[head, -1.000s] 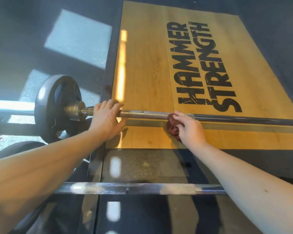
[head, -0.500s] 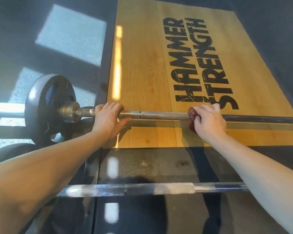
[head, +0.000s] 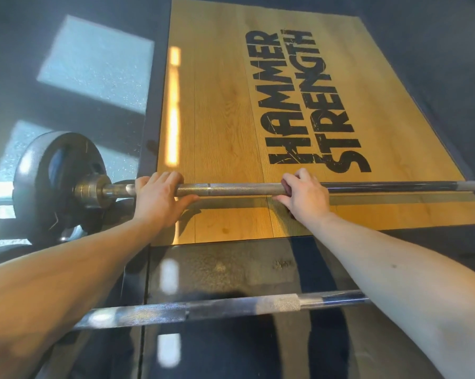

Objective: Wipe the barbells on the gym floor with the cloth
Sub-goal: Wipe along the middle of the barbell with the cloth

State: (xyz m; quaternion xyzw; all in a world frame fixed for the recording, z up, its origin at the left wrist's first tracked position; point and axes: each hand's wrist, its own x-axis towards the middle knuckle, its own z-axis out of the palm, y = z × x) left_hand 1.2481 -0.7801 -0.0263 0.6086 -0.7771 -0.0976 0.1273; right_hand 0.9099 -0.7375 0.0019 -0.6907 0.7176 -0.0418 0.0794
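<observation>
A steel barbell (head: 239, 189) lies across the near edge of a wooden platform, with a black weight plate (head: 43, 187) on its left end. My left hand (head: 159, 198) grips the bar just right of the collar. My right hand (head: 306, 196) wraps a dark red cloth (head: 285, 186) round the bar further right; only a sliver of the cloth shows beside my fingers. A second barbell (head: 230, 306) lies closer to me, crossing under both forearms.
The wooden platform (head: 225, 105) carries black lettering and stretches away from me. Dark rubber flooring (head: 66, 64) with sunlit patches surrounds it. A glossy black strip (head: 230, 269) lies between the two bars.
My right hand slid the cloth rightward along the bar, away from my left hand. The left hand kept its grip near the collar.
</observation>
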